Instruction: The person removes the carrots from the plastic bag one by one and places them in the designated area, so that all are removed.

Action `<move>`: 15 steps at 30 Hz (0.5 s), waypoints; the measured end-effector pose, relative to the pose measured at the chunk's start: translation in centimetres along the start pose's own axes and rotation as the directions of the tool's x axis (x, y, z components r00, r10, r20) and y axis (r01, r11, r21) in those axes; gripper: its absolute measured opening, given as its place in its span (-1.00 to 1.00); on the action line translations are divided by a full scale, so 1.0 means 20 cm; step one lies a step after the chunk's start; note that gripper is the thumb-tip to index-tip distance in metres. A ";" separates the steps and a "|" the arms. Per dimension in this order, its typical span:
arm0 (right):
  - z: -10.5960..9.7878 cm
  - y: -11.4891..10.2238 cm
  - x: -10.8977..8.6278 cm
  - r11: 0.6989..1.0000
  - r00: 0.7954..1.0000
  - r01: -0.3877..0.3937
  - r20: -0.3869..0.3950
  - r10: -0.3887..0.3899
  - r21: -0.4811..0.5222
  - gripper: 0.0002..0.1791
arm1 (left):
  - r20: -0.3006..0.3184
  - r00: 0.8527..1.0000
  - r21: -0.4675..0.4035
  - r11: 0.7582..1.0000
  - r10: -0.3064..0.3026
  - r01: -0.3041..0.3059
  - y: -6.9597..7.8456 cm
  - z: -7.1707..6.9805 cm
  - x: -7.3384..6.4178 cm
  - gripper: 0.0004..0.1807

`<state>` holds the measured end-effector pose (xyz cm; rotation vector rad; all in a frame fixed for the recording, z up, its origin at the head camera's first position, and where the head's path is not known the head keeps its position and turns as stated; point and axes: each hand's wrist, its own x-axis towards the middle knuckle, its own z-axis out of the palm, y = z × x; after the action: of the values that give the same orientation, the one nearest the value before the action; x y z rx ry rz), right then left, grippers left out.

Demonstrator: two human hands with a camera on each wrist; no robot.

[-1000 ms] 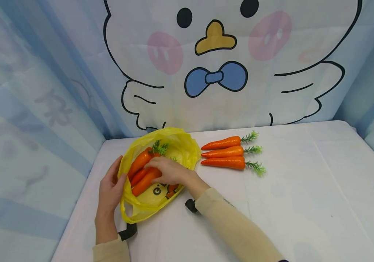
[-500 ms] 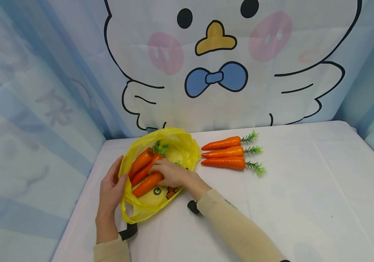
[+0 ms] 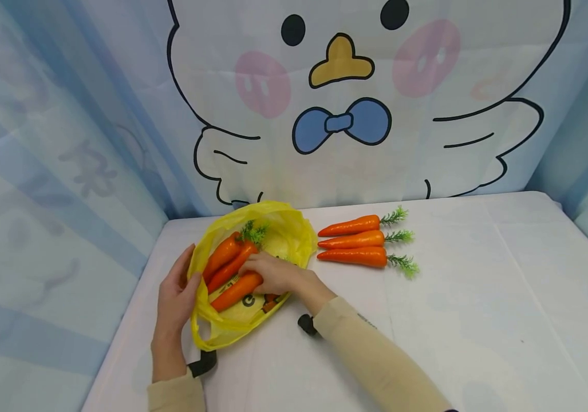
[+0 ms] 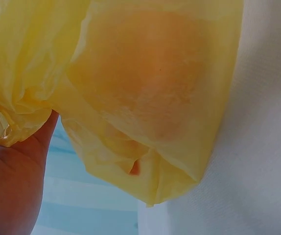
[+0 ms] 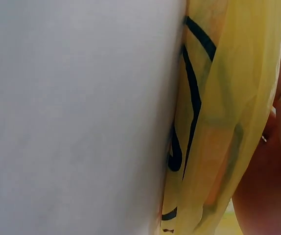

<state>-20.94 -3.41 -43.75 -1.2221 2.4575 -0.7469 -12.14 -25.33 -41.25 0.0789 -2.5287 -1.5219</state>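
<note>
A yellow plastic bag (image 3: 296,226) lies on its side with its mouth spread toward me. My left hand (image 3: 177,294) grips its left edge, thumb on the near side and fingers partly hidden behind. Inside the bag, my right hand (image 3: 279,276) holds the leafy end of an orange carrot (image 3: 233,293), whose greens the hand covers. Two more carrots lie side by side to its upper left, a thick carrot (image 3: 223,255) and a slimmer carrot (image 3: 232,268). In the left wrist view the bag (image 4: 150,78) fills most of the picture, the left hand (image 4: 15,176) at its folds.
Right of the bag, three carrots lie in a row on the white table: a back carrot (image 3: 350,226), a middle carrot (image 3: 352,240) and a front carrot (image 3: 352,256), green tops pointing right. A printed curtain (image 3: 345,171) hangs behind the table's far edge.
My right hand has drawn its carrot slightly right and toward me, widening the gap to the other carrots in the bag. The left hand stays at the bag's edge.
</note>
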 end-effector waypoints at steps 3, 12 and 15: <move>0.00 0.01 -0.01 1.000 1.000 0.013 -0.009 -0.013 0.014 -0.57 | 0.000 1.000 0.003 1.000 -0.004 0.004 0.00 0.00 0.00 -0.38; -0.04 0.02 -0.06 1.000 0.999 0.023 -0.027 -0.023 0.015 -0.52 | 0.000 1.000 0.006 1.000 -0.002 0.002 -0.01 0.00 0.00 -0.38; -0.07 0.02 -0.08 1.000 0.999 0.017 -0.042 -0.016 0.014 -0.53 | 0.002 1.000 0.008 1.000 -0.008 0.008 0.00 0.00 0.00 -0.37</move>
<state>-20.93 -1.55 -42.78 -1.2354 2.4738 -0.8006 -12.23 -25.34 -41.33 0.0887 -2.5386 -1.5160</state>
